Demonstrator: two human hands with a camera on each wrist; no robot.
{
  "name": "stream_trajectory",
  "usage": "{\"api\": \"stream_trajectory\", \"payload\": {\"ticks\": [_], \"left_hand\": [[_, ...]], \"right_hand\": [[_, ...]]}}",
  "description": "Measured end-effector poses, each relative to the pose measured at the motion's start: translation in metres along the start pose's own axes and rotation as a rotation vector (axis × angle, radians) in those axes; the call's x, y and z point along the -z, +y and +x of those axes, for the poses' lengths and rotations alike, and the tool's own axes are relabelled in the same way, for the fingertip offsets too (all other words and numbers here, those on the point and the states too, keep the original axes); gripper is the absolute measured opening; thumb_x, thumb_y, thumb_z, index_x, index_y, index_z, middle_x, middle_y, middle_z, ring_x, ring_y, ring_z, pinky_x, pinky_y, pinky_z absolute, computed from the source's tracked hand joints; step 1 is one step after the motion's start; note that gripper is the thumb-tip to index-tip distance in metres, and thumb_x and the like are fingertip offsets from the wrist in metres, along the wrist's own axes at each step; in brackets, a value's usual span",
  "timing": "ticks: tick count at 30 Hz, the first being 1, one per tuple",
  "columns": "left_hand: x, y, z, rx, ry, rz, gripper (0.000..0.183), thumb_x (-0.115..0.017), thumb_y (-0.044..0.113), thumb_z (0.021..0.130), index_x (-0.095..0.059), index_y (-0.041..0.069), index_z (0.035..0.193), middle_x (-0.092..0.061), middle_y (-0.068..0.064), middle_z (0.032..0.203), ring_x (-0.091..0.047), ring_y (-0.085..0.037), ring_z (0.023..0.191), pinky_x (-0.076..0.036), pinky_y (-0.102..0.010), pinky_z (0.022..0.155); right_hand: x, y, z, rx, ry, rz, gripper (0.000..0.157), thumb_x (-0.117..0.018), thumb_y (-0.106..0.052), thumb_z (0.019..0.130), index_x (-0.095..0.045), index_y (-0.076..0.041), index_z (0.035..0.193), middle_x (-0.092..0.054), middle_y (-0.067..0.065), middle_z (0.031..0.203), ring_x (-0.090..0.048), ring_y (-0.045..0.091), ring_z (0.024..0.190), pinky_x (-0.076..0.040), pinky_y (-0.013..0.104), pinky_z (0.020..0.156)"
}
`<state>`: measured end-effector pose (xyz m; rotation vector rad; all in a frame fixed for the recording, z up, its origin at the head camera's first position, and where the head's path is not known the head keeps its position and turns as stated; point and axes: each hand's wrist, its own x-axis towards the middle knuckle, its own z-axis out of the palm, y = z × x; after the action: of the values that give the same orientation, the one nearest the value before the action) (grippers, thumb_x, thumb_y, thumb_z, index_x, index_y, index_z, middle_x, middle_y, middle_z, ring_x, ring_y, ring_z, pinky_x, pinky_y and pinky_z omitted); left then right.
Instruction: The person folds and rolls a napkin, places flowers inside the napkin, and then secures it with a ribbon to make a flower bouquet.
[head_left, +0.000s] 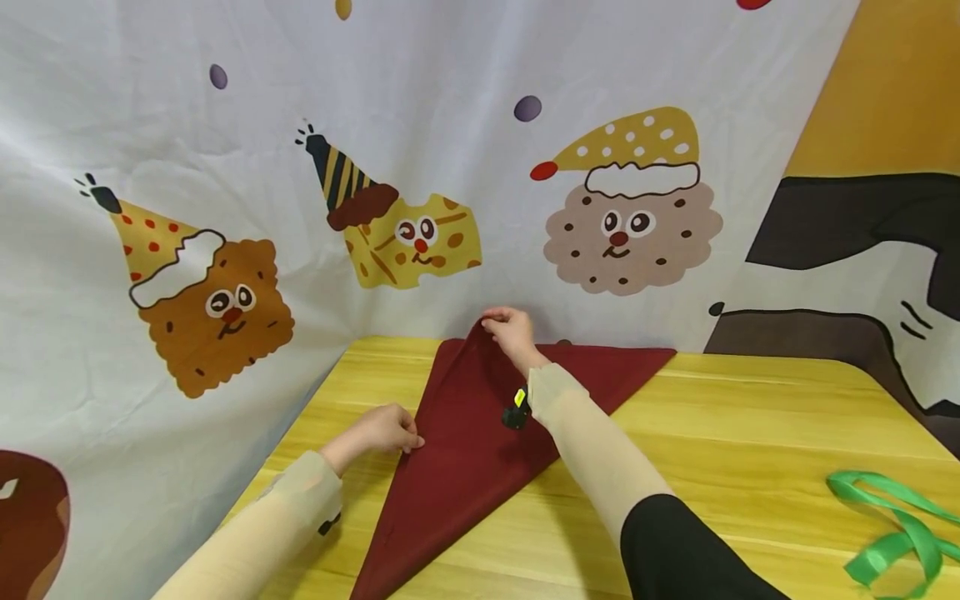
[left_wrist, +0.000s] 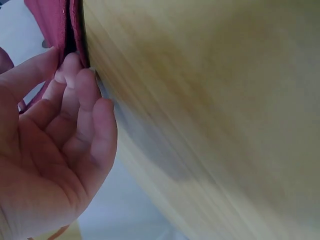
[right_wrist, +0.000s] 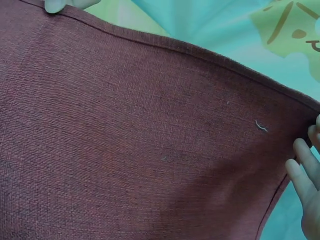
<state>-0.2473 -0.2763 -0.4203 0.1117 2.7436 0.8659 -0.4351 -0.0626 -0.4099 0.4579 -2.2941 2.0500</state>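
A dark red cloth (head_left: 465,475), folded into a large triangle, lies across the tabletop. My right hand (head_left: 513,333) pinches its upper corner and holds that part raised at the back of the table. Lower down, my left hand (head_left: 384,430) pinches the cloth's left edge between thumb and fingers. In the left wrist view, two layers of the cloth (left_wrist: 52,20) meet at the fingertips of the left hand (left_wrist: 65,145). The right wrist view shows the hemmed cloth (right_wrist: 125,130) stretched between the right hand (right_wrist: 309,185) and a left fingertip (right_wrist: 55,5).
A loosely curled green ribbon (head_left: 911,533) lies at the right of the wooden table (head_left: 787,417). Behind the table hangs a white printed backdrop (head_left: 450,75) with cartoon biscuits and cheese. A small black camera (head_left: 514,415) sits at the right wrist.
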Motion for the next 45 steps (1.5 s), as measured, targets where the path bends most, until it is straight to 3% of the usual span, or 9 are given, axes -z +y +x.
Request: {"api": "stream_trajectory", "payload": {"ticks": [11, 19, 28, 37, 41, 45], "left_hand": [[-0.001, 0.0, 0.008, 0.091, 0.005, -0.03, 0.026, -0.071, 0.018, 0.089, -0.065, 0.005, 0.068, -0.063, -0.006, 0.063, -0.062, -0.02, 0.057, -0.054, -0.035, 0.054], [0.0, -0.003, 0.01, 0.11, -0.017, -0.048, 0.025, -0.07, 0.015, 0.09, -0.064, 0.003, 0.068, -0.063, -0.007, 0.062, -0.062, -0.019, 0.055, -0.054, -0.034, 0.053], [0.002, -0.004, 0.011, 0.11, -0.025, -0.087, 0.025, -0.067, 0.013, 0.091, -0.066, 0.001, 0.07, -0.064, -0.008, 0.063, -0.063, -0.02, 0.056, -0.054, -0.034, 0.055], [0.001, -0.008, 0.013, 0.124, -0.025, -0.122, 0.024, -0.061, 0.014, 0.093, -0.062, 0.001, 0.073, -0.062, -0.01, 0.062, -0.061, -0.02, 0.053, -0.054, -0.034, 0.053], [0.0, -0.01, 0.014, 0.152, -0.028, -0.132, 0.023, -0.06, 0.012, 0.091, -0.06, 0.002, 0.071, -0.062, -0.011, 0.061, -0.06, -0.019, 0.05, -0.053, -0.033, 0.051], [-0.002, -0.012, 0.014, 0.164, -0.044, -0.139, 0.021, -0.06, 0.012, 0.09, -0.058, 0.003, 0.071, -0.061, -0.011, 0.061, -0.059, -0.017, 0.049, -0.053, -0.032, 0.05]], "right_hand": [[-0.007, 0.008, 0.003, 0.01, 0.027, -0.045, 0.019, -0.069, -0.014, 0.09, -0.073, -0.006, 0.107, -0.07, 0.008, 0.096, -0.065, 0.019, 0.083, -0.052, 0.029, 0.067], [-0.007, 0.0, 0.003, -0.022, 0.003, 0.048, 0.024, -0.065, -0.016, 0.094, -0.068, -0.001, 0.113, -0.067, 0.012, 0.106, -0.066, 0.026, 0.093, -0.053, 0.043, 0.083], [-0.011, -0.006, 0.008, -0.028, 0.004, 0.095, 0.019, -0.065, -0.014, 0.094, -0.068, -0.003, 0.109, -0.067, 0.012, 0.106, -0.068, 0.024, 0.092, -0.055, 0.037, 0.079], [-0.018, -0.007, 0.009, -0.018, 0.004, 0.185, 0.019, -0.063, -0.009, 0.094, -0.066, 0.001, 0.109, -0.065, 0.016, 0.106, -0.067, 0.028, 0.095, -0.054, 0.041, 0.081], [-0.02, -0.005, 0.006, -0.02, -0.004, 0.183, 0.016, -0.064, -0.01, 0.094, -0.067, -0.001, 0.108, -0.066, 0.012, 0.102, -0.067, 0.024, 0.093, -0.054, 0.04, 0.08], [-0.023, 0.004, 0.002, -0.028, -0.039, 0.15, 0.025, -0.064, -0.014, 0.095, -0.065, 0.001, 0.115, -0.065, 0.012, 0.105, -0.065, 0.026, 0.097, -0.052, 0.044, 0.085]]}}
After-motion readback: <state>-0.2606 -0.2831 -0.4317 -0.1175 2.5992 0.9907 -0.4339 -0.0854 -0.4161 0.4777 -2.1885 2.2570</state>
